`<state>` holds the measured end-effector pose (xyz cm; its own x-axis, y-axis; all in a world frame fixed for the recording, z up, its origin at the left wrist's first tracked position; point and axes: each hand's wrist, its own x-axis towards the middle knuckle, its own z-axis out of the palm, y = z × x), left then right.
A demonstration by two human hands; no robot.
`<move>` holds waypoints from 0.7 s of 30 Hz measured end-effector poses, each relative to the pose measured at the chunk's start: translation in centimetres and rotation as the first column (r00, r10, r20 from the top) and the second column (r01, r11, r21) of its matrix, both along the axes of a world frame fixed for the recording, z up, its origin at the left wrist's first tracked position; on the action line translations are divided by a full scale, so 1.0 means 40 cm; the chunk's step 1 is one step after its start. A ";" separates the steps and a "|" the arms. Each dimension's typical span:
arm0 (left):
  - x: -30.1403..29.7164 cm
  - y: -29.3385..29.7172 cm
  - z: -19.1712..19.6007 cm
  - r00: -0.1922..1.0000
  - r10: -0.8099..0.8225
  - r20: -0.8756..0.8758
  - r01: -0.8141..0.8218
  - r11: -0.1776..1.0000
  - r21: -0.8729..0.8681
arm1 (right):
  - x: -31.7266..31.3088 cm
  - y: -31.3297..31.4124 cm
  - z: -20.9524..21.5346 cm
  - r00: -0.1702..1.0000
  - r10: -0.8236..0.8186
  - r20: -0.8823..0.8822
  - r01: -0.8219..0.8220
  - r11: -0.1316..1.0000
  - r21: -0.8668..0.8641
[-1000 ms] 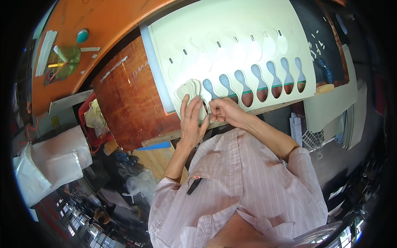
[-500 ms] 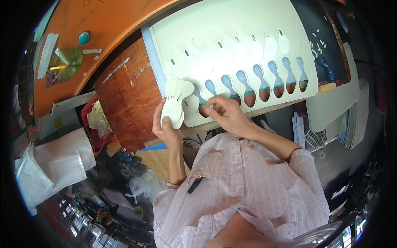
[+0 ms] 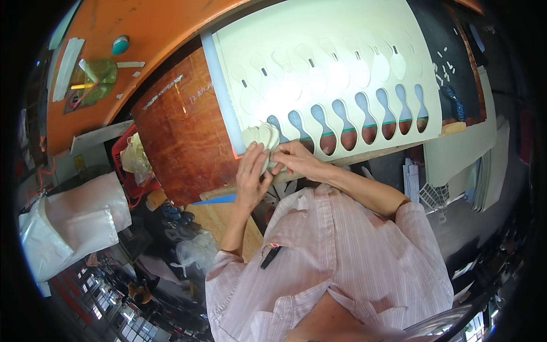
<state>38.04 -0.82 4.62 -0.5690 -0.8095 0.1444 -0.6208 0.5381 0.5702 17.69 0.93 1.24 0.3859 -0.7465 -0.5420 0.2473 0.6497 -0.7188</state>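
Note:
A fanned stack of cream, insole-shaped cutouts [image 3: 263, 134] is gripped in my left hand [image 3: 249, 174] at the near left corner of a large cream sheet [image 3: 319, 28]. My right hand [image 3: 297, 159] meets the left one there, its fingertips pinched at the stack's right edge. Those fingers partly hide the lower ends of the pieces. A row of cut-through holes of the same shape runs along the sheet's near side. Farther back, another row of outlined shapes is still set in the sheet, several with a small dark slot.
Left of the sheet is a reddish-brown wooden board [image 3: 176, 125]. An orange surface [image 3: 159, 28] at the far left holds a teal-lidded jar [image 3: 120, 45] and a green tape roll. Small white scraps lie on a dark panel [image 3: 456, 51] at right. Silvery bags [image 3: 85, 222] stand lower left.
My left hand has turned over the stack and moved slightly right. My right hand has come left to the stack. The sheet sits a little lower in view.

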 end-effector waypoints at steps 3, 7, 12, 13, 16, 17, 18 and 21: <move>-0.013 0.028 -0.020 1.000 0.026 0.013 -0.026 1.000 0.016 | -0.007 -0.015 -0.009 0.988 -0.053 0.144 0.035 0.991 0.126; -0.038 0.044 -0.033 0.990 0.140 0.000 -0.140 0.990 -0.012 | -0.027 -0.016 -0.017 0.967 -0.086 0.239 0.032 0.975 0.218; -0.030 0.028 -0.027 0.964 0.248 -0.095 -0.238 0.965 0.105 | -0.038 -0.018 -0.016 0.936 -0.122 0.332 0.026 0.960 0.280; -0.024 0.027 -0.023 0.958 0.255 -0.130 -0.238 0.962 0.135 | -0.038 -0.018 -0.014 0.932 -0.138 0.334 0.039 0.958 0.285; -0.019 0.030 -0.016 0.972 0.228 -0.052 -0.217 0.962 0.163 | -0.037 -0.017 -0.006 0.928 -0.137 0.346 0.036 0.959 0.283; -0.023 0.036 -0.015 0.979 0.201 -0.018 -0.195 0.968 0.160 | -0.037 -0.016 -0.004 0.927 -0.127 0.354 0.028 0.962 0.271; -0.029 0.039 -0.017 0.980 0.201 0.002 -0.199 0.969 0.144 | -0.036 -0.013 -0.001 0.919 -0.151 0.364 0.061 0.967 0.247; -0.047 0.045 -0.021 0.973 0.233 0.007 -0.232 0.965 0.125 | -0.038 -0.002 0.005 0.961 -0.109 0.254 0.046 0.969 0.241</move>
<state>36.17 0.96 3.77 -0.3625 -0.9312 0.0381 -0.7154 0.3042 0.6290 16.17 0.86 1.42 0.4842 -0.6462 -0.5899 0.4633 0.7613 -0.4537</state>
